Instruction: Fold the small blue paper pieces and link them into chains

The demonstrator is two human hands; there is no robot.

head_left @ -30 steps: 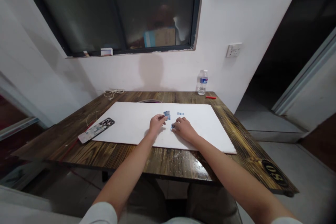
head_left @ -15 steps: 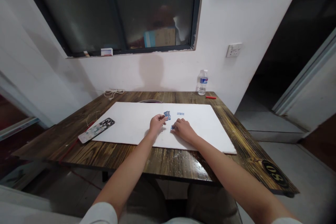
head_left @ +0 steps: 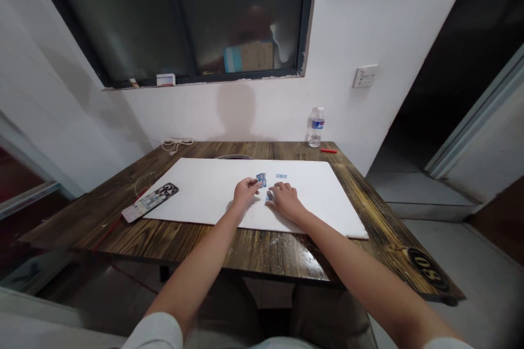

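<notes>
My left hand point(head_left: 244, 193) is closed, pinching a small bunch of flat blue-edged pieces point(head_left: 261, 179) above the white board point(head_left: 196, 188). To its right, my right hand point(head_left: 286, 201) is low over the same board. Its thumb and forefinger sit at either side of a small blue piece point(head_left: 269, 196), apparently gripping it; the contact is too small to see well. Beyond the right hand lies another blue-edged piece point(head_left: 281, 176), flat on the board and touched by neither hand. The exact kind of these pieces is too small to make out.
The board rests on a dark wooden table point(head_left: 172, 240). A phone point(head_left: 150, 202) overlaps its left edge. At the back stand a water bottle point(head_left: 316, 127), with a red pen-like stick point(head_left: 328, 150) beside it, and a coiled white cable point(head_left: 177, 144). A round number plate point(head_left: 428, 268) marks the right corner.
The fingers of my right hand have lifted and spread slightly around the small blue piece. My left hand and its pieces have hardly moved.
</notes>
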